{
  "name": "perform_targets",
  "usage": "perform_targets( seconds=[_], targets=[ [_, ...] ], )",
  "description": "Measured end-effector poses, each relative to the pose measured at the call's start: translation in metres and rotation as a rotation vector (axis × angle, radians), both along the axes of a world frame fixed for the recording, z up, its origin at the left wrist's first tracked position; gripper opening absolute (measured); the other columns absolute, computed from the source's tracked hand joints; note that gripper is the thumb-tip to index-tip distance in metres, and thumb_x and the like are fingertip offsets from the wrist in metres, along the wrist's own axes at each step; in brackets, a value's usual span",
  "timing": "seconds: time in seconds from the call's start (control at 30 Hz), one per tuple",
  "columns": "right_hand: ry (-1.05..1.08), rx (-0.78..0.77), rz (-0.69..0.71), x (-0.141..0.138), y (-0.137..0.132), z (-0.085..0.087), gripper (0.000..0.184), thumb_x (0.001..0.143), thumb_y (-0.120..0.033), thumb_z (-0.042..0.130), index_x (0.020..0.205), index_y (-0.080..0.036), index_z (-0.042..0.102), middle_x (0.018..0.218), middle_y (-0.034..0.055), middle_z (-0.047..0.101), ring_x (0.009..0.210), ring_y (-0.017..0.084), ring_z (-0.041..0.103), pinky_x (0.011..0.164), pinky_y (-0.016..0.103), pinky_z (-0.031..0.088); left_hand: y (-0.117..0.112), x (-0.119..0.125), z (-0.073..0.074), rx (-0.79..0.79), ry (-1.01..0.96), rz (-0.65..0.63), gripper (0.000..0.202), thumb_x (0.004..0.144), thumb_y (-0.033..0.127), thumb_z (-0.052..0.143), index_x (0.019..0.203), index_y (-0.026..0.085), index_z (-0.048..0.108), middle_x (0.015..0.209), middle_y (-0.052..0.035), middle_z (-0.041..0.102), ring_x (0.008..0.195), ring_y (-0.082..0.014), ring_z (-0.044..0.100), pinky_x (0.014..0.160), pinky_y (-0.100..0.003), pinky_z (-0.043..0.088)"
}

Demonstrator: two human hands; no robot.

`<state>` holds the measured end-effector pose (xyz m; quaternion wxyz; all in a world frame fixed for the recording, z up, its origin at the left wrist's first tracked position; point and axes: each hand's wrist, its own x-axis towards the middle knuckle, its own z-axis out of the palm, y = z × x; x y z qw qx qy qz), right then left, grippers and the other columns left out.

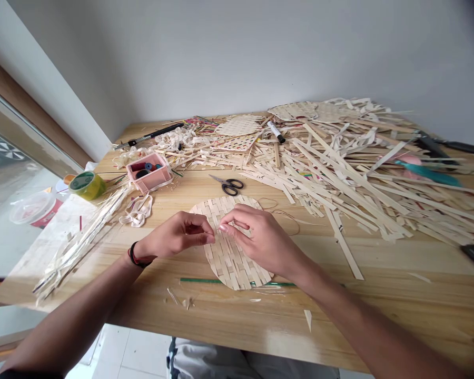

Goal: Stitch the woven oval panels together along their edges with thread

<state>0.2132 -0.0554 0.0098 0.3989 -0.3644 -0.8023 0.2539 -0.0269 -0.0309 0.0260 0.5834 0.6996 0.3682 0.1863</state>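
Note:
A round mat woven from pale flat strips [237,263] lies on the wooden table in front of me. Over its left part, my left hand [184,233] is closed, thumb and forefinger pinched together. My right hand [263,234] also pinches with its fingertips, close to the left ones, above the mat's middle. Whatever is between the fingers is too small to make out. Thin brown thread [294,218] curls on the table just right of the mat. Black-handled scissors [231,186] rest behind it, and a narrow green strip [197,280] runs beneath its near edge.
At left stand a pink box [152,176] holding spools, a roll of yellow-green tape [87,185] and a bundle of strips [90,239]. Loose strips [339,179] heap across the back and right, with a marker [275,131] and other woven pieces [239,125] among them.

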Motion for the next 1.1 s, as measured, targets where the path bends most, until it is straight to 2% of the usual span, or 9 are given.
perform_targets(
  seconds=[0.2, 0.3, 0.5, 0.7, 0.93, 1.1],
  targets=[
    [0.014, 0.052, -0.031, 0.0033, 0.0005, -0.0003, 0.006, 0.098, -0.015, 0.081, 0.1, -0.02, 0.085, 0.084, 0.0014, 0.069, 0.078, 0.016, 0.066, 0.073, 0.029, 0.048, 0.0004, -0.0005, 0.0026, 0.018, -0.01, 0.011, 0.026, 0.096, 0.038, 0.076, 0.088, 0.013, 0.073, 0.077, 0.0001, 0.062, 0.07, -0.0119, 0.05, 0.068, -0.026, 0.038],
    [0.036, 0.056, -0.016, 0.003, 0.0013, -0.0032, 0.007, 0.097, -0.017, 0.084, 0.101, -0.021, 0.087, 0.083, 0.0016, 0.073, 0.077, 0.016, 0.066, 0.072, 0.03, 0.048, 0.0, -0.0005, 0.0039, 0.031, 0.005, 0.014, 0.033, 0.096, 0.045, 0.078, 0.088, 0.013, 0.074, 0.074, 0.0009, 0.058, 0.069, -0.0121, 0.045, 0.065, -0.027, 0.035],
    [0.046, -0.034, 0.015, 0.0015, -0.0008, -0.0001, 0.007, 0.1, -0.021, 0.081, 0.097, -0.024, 0.087, 0.085, 0.0011, 0.081, 0.078, 0.017, 0.07, 0.077, 0.033, 0.05, -0.001, 0.0004, 0.0056, 0.035, -0.03, 0.007, 0.036, 0.097, 0.047, 0.078, 0.089, 0.012, 0.074, 0.074, -0.0001, 0.059, 0.068, -0.0122, 0.045, 0.064, -0.027, 0.035],
    [0.021, -0.062, 0.016, -0.0011, -0.0012, 0.0003, 0.013, 0.103, -0.016, 0.074, 0.092, -0.02, 0.078, 0.087, 0.0019, 0.078, 0.079, 0.016, 0.067, 0.077, 0.03, 0.047, -0.0008, 0.0011, 0.0058, 0.108, -0.058, 0.047, 0.028, 0.097, 0.037, 0.076, 0.084, 0.012, 0.073, 0.073, 0.0, 0.059, 0.068, -0.0115, 0.046, 0.064, -0.026, 0.035],
    [0.007, -0.112, 0.014, -0.0024, -0.003, -0.0007, 0.015, 0.105, -0.013, 0.066, 0.094, -0.02, 0.071, 0.089, 0.0017, 0.076, 0.081, 0.016, 0.065, 0.078, 0.03, 0.046, -0.0005, 0.0007, 0.0014, 0.105, -0.08, 0.081, 0.031, 0.092, 0.041, 0.083, 0.085, 0.012, 0.074, 0.078, -0.0041, 0.068, 0.071, -0.0129, 0.054, 0.066, -0.026, 0.042],
    [0.001, -0.116, 0.025, -0.0027, -0.0016, -0.0034, 0.017, 0.107, -0.014, 0.059, 0.094, -0.021, 0.067, 0.091, 0.0029, 0.074, 0.083, 0.018, 0.065, 0.081, 0.031, 0.047, -0.0007, 0.0001, -0.001, 0.102, -0.08, 0.105, 0.034, 0.09, 0.043, 0.086, 0.083, 0.012, 0.074, 0.077, -0.0038, 0.068, 0.069, -0.0124, 0.054, 0.066, -0.027, 0.041]
  ],
)
